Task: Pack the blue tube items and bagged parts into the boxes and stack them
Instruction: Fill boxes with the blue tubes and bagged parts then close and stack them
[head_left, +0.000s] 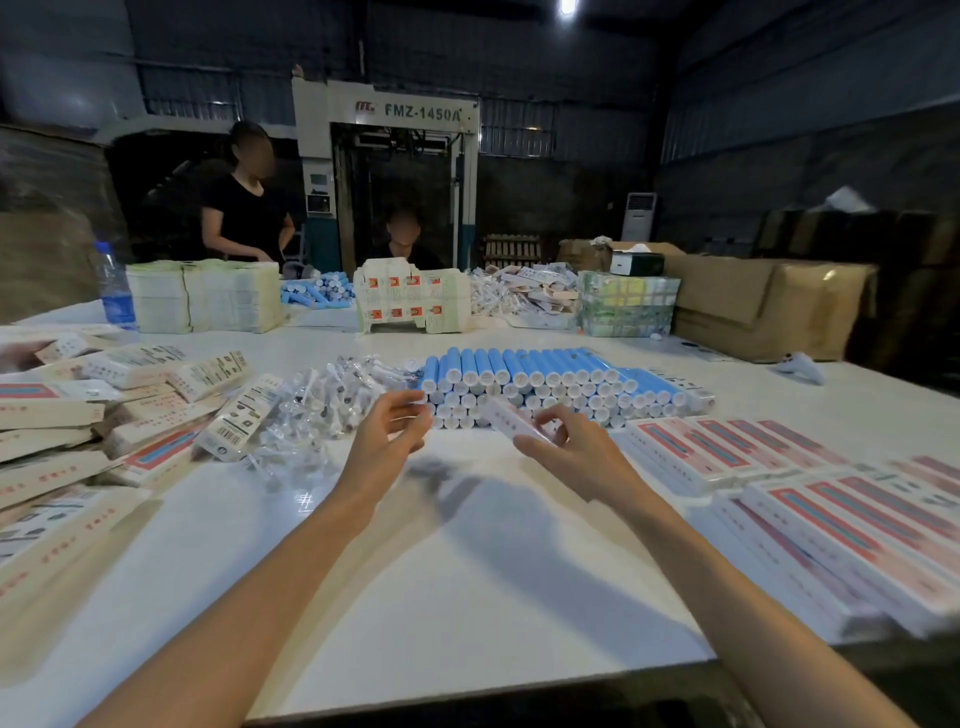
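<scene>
A stack of blue tubes (524, 379) with white end caps lies across the middle of the white table (415, 571). Left of it sits a heap of clear bagged parts (322, 405). My right hand (571, 452) holds a long white box (511, 418) by its near end, just in front of the tubes. My left hand (387, 431) hovers apart from the box's far end, fingers loosely curled and holding nothing. Closed boxes with red and blue print (810, 488) lie stacked in rows at the right. Loose boxes (119, 415) are piled at the left.
Two people work at the far side of the table. Between them and me stand bundles of flat cartons (205, 296), more blue tubes (319, 293), a water bottle (115, 286) and brown cardboard cases (763, 306). A large machine (400, 171) stands behind.
</scene>
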